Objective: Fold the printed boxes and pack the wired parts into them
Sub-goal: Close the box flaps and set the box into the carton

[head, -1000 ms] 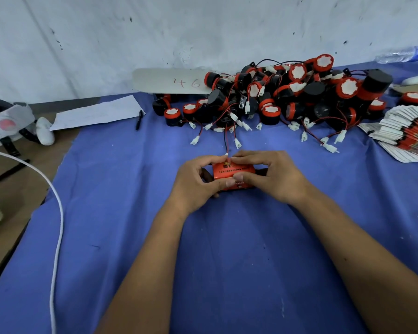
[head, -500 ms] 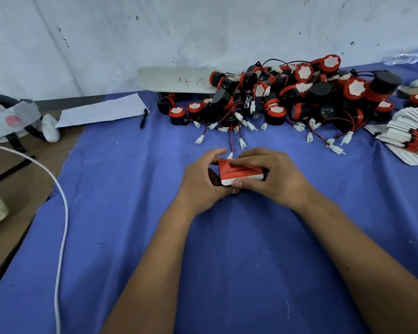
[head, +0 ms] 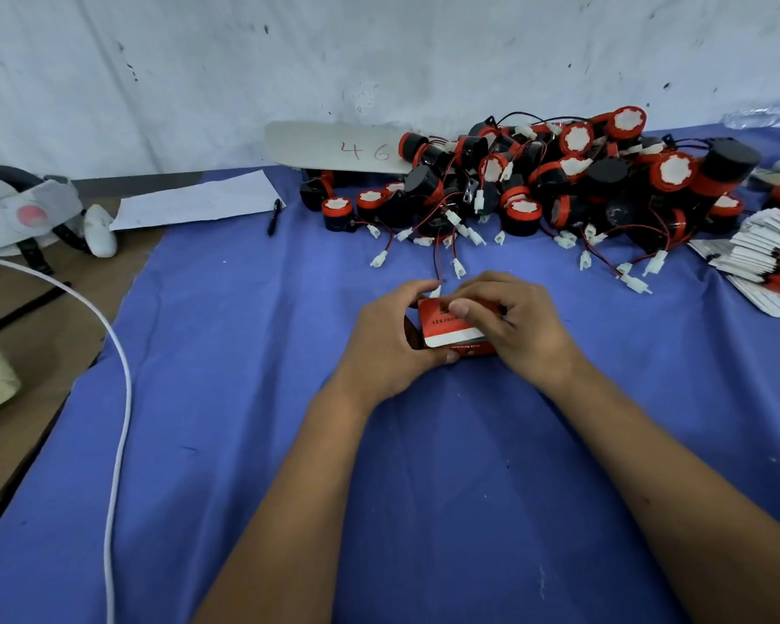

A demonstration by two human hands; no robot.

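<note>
A small red and white printed box (head: 449,328) sits between both hands at the middle of the blue cloth (head: 244,398). My left hand (head: 388,340) grips its left end, thumb underneath. My right hand (head: 514,326) holds the right side, with a finger pressing on the top flap. A white connector (head: 435,291) on a thin wire pokes up at the box's far left corner. A heap of black and red wired parts (head: 559,186) lies behind. Flat printed boxes (head: 771,263) are stacked at the right edge.
A white card marked 46 (head: 334,148) leans on the wall. A paper sheet (head: 199,200) and a black pen (head: 273,217) lie at the cloth's far left. A white cable (head: 118,398) runs down the left side. A plastic bottle (head: 766,114) lies far right.
The box's top flap has tilted so its white edge shows toward me. My right fingers shifted onto the flap. Both hands stayed in place.
</note>
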